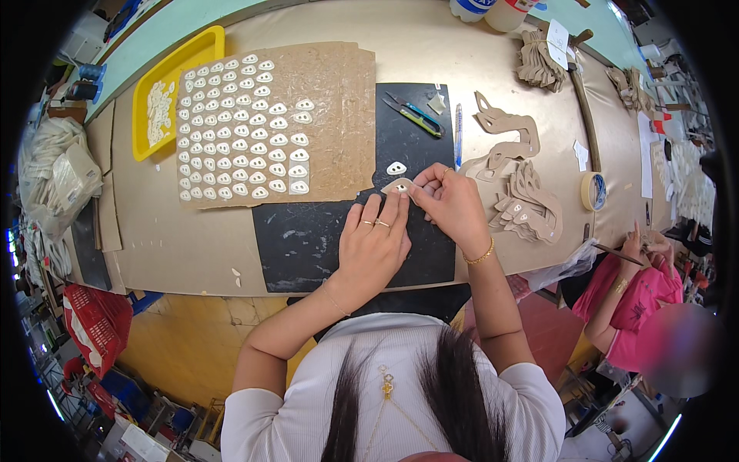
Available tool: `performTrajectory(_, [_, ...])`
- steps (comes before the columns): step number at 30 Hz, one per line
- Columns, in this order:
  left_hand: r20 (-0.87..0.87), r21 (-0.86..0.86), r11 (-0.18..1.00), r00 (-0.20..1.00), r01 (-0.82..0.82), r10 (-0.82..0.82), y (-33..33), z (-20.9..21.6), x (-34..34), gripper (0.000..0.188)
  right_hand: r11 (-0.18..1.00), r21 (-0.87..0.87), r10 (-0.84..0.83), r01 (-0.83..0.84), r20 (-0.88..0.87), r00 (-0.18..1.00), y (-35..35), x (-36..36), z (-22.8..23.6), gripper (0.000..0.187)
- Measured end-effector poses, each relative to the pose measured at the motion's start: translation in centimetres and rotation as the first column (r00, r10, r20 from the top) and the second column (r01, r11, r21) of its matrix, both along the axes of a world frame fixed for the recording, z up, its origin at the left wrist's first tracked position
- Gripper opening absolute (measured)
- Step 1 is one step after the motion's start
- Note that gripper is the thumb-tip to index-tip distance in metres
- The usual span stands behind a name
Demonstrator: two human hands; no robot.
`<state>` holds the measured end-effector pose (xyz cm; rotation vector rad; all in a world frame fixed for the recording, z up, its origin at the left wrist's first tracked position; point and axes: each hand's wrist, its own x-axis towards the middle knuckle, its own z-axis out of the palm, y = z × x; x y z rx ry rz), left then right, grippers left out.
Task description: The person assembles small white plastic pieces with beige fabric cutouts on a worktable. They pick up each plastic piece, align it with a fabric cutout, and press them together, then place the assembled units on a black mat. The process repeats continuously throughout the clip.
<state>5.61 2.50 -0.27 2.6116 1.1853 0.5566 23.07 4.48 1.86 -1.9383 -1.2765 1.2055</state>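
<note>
A small beige piece with a white two-holed patch on it lies on the black mat. My left hand has its fingers stretched out, the index and middle fingertips pressing on the piece's near edge. Thumb and fingers of my right hand pinch the piece's right end; the exact grip is partly hidden. Just beyond it a loose white two-holed patch lies on the mat. Rows of similar patches cover the left part of a brown cardboard sheet to the left.
A yellow tray holds more white pieces. Green-handled thread snips and a blue pen lie ahead. Beige cut-outs are piled at right, near a tape roll. Another person in pink works at the right.
</note>
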Motion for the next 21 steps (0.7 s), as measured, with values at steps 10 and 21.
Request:
performTrajectory(10, [-0.006,-0.008,1.0,1.0,-0.018,0.017,0.04,-0.29,0.18,0.05,1.0,-0.008,0.013,-0.013,-0.015,1.0,0.5,0.1,0.07,0.017])
performTrajectory(21, [-0.03,0.029,0.999,0.999,0.027,-0.026,-0.07,-0.84,0.37,0.059,1.0,-0.009,0.011,-0.01,0.061,0.998,0.82,-0.16,0.03,0.021])
